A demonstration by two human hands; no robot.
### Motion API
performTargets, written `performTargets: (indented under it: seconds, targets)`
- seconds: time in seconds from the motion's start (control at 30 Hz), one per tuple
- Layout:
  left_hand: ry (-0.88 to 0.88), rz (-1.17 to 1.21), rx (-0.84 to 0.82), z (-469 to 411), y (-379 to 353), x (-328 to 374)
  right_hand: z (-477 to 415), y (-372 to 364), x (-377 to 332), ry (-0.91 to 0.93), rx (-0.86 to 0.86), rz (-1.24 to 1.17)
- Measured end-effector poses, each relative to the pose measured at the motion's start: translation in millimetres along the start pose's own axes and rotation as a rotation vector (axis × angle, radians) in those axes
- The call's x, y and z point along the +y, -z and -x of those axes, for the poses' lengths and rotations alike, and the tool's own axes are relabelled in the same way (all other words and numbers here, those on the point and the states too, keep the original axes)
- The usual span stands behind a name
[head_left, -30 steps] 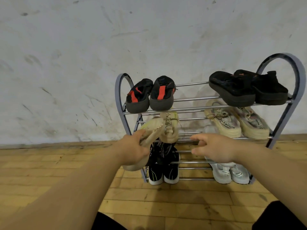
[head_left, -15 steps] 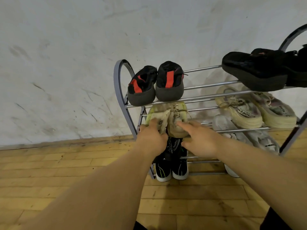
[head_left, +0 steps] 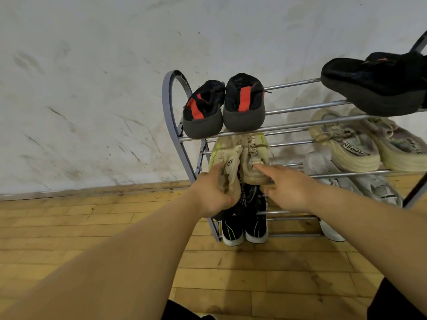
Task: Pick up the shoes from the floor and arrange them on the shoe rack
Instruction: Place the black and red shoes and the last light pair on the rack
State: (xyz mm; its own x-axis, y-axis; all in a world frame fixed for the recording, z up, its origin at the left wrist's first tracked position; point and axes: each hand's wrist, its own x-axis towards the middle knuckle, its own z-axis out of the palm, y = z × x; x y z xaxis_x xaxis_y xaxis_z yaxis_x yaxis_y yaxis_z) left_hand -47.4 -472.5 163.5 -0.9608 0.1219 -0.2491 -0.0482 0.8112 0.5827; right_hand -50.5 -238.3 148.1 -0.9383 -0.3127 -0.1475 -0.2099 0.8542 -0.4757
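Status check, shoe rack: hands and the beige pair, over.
Left hand grips left beige sneaker. Right hand pinches right beige sneaker at heel. Both at second shelf, red-black pair directly above.

- One head-worn view looks forward and down at the rack, from in front of it and left of its middle.
- It is near: the rack fills the right half, its right end cut off.
- Wall behind the rack, floor before it.
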Motion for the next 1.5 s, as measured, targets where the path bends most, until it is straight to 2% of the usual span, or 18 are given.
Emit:
performTargets:
  seconds: [0.3, 0.6, 0.77, 0.9, 1.1, 1.33, 1.5]
  targets:
    - [0.009, 0.075, 0.292, -10.7, -10.5, 5.5, 0.3, 0.1, 0.9, 0.014, -0.012, 0.023]
    - [0.108, -0.081, 0.382, -9.5, -10.3, 13.0, 3.1, 3.9, 0.7, 0.019, -0.025, -0.018]
    - [0.137, -0.02, 0.4, -12.6, -13.5, 15.9, 6.8, 5.2, -3.9, -0.002, -0.053, -0.04]
    - [0.083, -0.011, 0.361, -16.3, -13.8, 14.2, 7.0, 6.0, -2.2, -0.012, -0.057, -0.029]
    - [0.079, -0.101, 0.293, -17.7, -9.8, 2.2, -1.6, 6.4, -3.8, -0.049, 0.083, -0.138]
    - [0.127, -0.22, 0.355, -15.4, -5.1, -3.0, -15.7, -14.0, -11.0, -0.075, 0.217, -0.14]
    - [0.181, -0.299, 0.357, -13.5, -7.9, -4.7, -21.8, -23.1, -9.8, -0.062, 0.222, -0.159]
